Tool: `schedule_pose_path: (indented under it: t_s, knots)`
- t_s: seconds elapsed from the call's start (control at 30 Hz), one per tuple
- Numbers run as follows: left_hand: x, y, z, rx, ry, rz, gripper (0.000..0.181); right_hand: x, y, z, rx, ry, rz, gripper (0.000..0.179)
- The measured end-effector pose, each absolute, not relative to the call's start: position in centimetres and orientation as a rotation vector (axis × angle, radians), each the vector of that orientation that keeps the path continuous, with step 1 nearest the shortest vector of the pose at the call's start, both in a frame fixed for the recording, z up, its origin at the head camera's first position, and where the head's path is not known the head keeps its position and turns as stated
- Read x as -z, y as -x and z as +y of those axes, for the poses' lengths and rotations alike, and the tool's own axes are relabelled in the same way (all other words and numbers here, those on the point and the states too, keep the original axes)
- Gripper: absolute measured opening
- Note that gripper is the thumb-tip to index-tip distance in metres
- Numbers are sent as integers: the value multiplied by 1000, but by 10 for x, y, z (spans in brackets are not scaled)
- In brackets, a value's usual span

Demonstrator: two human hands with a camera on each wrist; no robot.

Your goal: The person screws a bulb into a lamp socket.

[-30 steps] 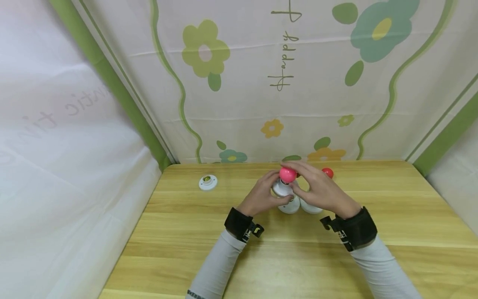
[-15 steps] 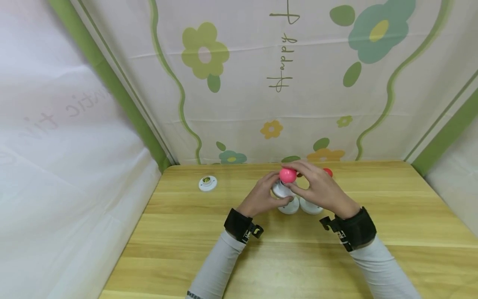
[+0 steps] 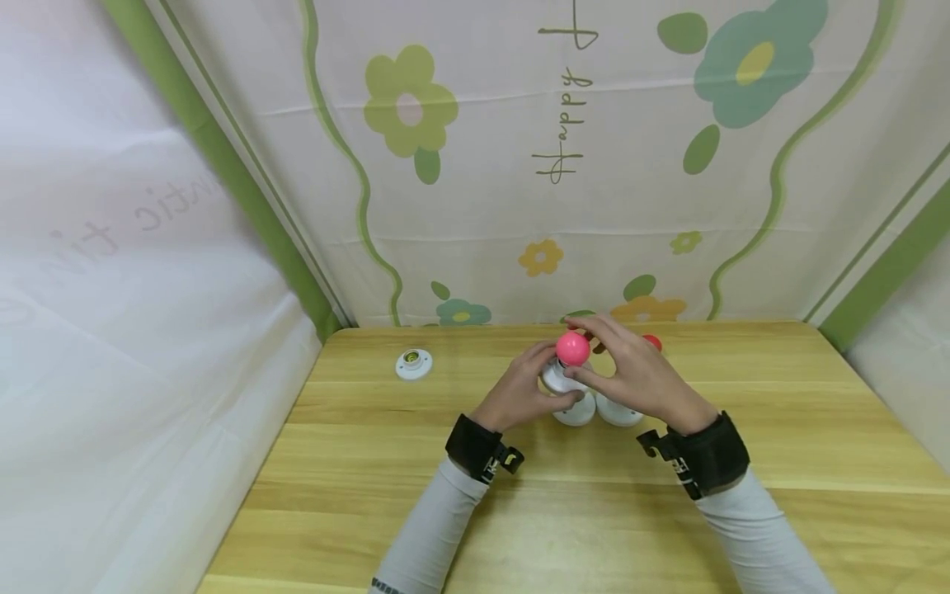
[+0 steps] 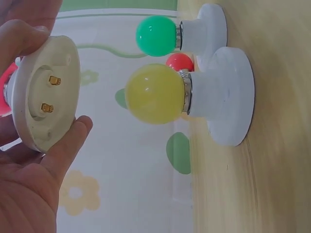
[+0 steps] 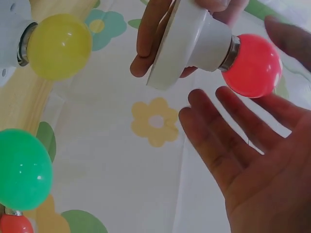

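My left hand [image 3: 523, 388] grips a white lamp holder [image 5: 199, 43] by its round base, raised above the table. A pinkish-red bulb [image 5: 252, 65] sits in that holder. Two brass contacts show on the underside in the left wrist view. My right hand [image 3: 637, 375] is spread around the bulb, its fingers straight and apart from the glass in the right wrist view. Close by, a yellow bulb [image 4: 155, 93] and a green bulb [image 4: 155, 35] stand in white holders on the table. In the head view my hands hide both of these bulbs.
Another red bulb [image 3: 652, 342] stands behind my right hand. On the left of the wooden table [image 3: 356, 462] lies a white lamp holder [image 3: 413, 364] with no bulb in it. A flower-printed curtain [image 3: 475, 198] rises behind the table's back edge.
My right hand's fingers have loosened and spread away from the pinkish-red bulb. The left hand keeps its grip on the lamp holder in nearly the same place.
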State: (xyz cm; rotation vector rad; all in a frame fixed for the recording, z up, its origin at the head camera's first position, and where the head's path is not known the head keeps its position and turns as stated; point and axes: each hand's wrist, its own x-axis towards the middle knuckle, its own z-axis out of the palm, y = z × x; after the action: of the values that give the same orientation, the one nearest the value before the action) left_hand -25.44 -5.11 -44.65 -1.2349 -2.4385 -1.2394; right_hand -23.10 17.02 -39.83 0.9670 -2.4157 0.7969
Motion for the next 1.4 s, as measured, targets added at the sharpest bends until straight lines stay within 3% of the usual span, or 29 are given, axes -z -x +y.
schedule_pose_path:
  t_s: [0.4,1.0,1.17,1.4]
  knots:
    - [447,255,-53,1278,1252,-2434,66,399,230,172,-796,-1083,-2363,54]
    - [449,254,-50,1234,1263,-2433,69,397,228,170,-718,-931,-2418,58]
    - [447,254,-51,1236,1263,-2420,68,397,229,173,-765,-994,-2432,68]
    - [446,254,-51,1245,1260,-2430,68,396,228,176,-824,-1098,-2393,59]
